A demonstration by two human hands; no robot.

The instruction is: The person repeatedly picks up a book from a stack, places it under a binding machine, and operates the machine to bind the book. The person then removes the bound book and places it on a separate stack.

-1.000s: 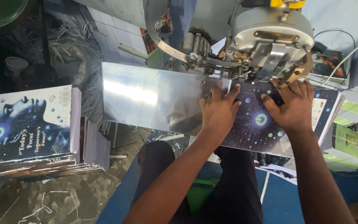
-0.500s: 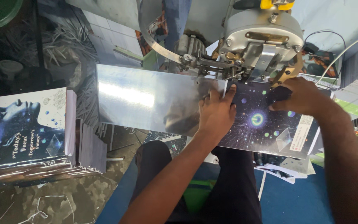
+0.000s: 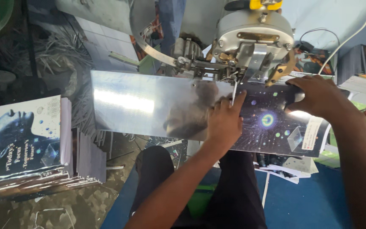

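Person's body, head view. Both forearms bare from the frame edge to the wrists; no sleeve, cuff, watch, bracelet or glove in view. Left hand (image 3: 223, 123): bare, no ring seen on the fingers that show. Right hand (image 3: 314, 95): bare, no ring seen. Fingernails short where they can be made out. Lower body: plain dark, near-black trousers (image 3: 229, 191) with no visible pattern or seam detail, covering both thighs. Torso and feet out of frame.

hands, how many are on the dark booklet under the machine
2. The left hand lies flat on the booklet at its left edge; the right hand presses its upper right part beside the machine head.
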